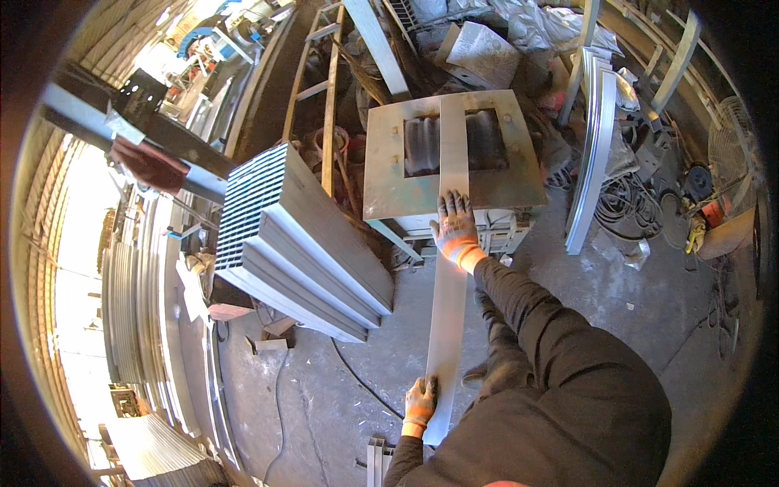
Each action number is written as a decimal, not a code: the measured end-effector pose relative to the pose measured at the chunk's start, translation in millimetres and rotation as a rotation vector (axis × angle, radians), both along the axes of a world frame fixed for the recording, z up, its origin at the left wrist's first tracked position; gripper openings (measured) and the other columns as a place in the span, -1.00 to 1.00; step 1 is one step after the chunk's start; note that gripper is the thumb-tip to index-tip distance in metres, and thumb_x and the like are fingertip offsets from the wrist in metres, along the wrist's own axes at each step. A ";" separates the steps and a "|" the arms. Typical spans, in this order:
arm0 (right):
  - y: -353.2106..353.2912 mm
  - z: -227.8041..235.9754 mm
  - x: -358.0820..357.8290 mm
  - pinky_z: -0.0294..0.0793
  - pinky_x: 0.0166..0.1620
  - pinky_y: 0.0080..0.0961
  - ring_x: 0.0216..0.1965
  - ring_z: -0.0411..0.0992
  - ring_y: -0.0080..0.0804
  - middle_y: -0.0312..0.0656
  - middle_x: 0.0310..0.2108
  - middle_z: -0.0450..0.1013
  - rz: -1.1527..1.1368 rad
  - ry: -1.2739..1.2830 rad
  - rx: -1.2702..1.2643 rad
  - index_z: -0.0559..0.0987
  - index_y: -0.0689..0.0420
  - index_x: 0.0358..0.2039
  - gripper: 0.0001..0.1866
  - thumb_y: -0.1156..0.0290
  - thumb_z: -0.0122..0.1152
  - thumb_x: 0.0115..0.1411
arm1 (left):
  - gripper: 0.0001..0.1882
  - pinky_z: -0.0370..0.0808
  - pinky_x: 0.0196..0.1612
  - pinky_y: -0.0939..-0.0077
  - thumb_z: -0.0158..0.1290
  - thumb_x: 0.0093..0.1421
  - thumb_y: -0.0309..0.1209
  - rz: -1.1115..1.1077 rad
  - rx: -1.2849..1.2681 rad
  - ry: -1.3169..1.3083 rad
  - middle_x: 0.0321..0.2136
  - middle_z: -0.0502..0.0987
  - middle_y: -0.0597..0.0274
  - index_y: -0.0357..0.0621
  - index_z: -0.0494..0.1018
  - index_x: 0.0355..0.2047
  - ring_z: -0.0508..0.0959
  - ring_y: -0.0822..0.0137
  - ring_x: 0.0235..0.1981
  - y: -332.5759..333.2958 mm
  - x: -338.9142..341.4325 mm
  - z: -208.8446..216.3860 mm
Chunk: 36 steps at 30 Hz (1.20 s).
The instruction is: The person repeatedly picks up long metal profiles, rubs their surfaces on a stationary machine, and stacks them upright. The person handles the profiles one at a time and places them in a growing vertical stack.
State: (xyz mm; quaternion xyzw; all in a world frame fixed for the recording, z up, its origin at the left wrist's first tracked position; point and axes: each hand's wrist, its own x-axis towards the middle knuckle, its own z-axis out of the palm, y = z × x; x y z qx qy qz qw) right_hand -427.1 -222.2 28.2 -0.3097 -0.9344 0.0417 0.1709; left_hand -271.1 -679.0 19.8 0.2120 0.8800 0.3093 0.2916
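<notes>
A long flat metal strip (pixel 449 300) runs from beside my body up onto a metal-topped machine (pixel 385 174). Its far part crosses the rectangular opening, where dark ribbed rollers (pixel 485 146) show on either side. My right hand (pixel 456 226), in a grey and orange glove, lies flat on the strip just in front of the machine top, fingers stretched forward. Closer to me, my left hand (pixel 420 402), gloved alike, is closed on the strip's left edge. The strip's near end is partly hidden by my body.
A tall stack of metal channels (pixel 324 235) stands left of the machine. To its right lean curved metal strips (pixel 596 146), with coiled cable (pixel 629 207) beside them. A black cable (pixel 361 377) crosses the floor near my left hand. Long profiles (pixel 134 316) line the left side.
</notes>
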 end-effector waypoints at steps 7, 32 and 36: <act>-125.6 6.3 80.7 -0.15 0.67 0.20 0.63 0.08 0.23 0.25 0.59 0.20 0.061 -0.045 -0.089 0.31 0.36 0.56 -0.07 -0.10 0.17 0.43 | -0.46 0.59 -0.13 -0.14 0.12 0.53 0.11 0.084 -0.002 -0.037 -0.31 0.69 -0.30 -0.19 0.64 -0.15 0.69 -0.38 -0.21 -131.1 80.0 6.1; 197.9 -39.8 -100.8 0.16 0.60 0.06 0.60 0.18 0.16 0.10 0.62 0.23 0.149 0.244 -0.034 0.37 0.09 0.58 -0.26 0.07 0.18 0.48 | -0.63 0.68 -0.02 -0.01 0.05 0.61 -0.17 0.060 -0.034 -0.067 -0.02 0.72 -0.17 -0.14 0.61 0.19 0.72 -0.29 -0.06 176.1 -79.4 -33.4; 293.0 -35.4 -183.1 0.01 0.65 0.11 0.65 0.11 0.16 0.02 0.68 0.12 0.065 -0.134 -0.006 0.37 0.09 0.58 -0.19 -0.20 0.00 0.55 | -0.53 0.60 -0.07 -0.10 0.10 0.55 0.01 -0.031 0.113 0.074 -0.20 0.67 -0.32 -0.23 0.62 -0.08 0.65 -0.41 -0.11 287.7 -159.7 -17.1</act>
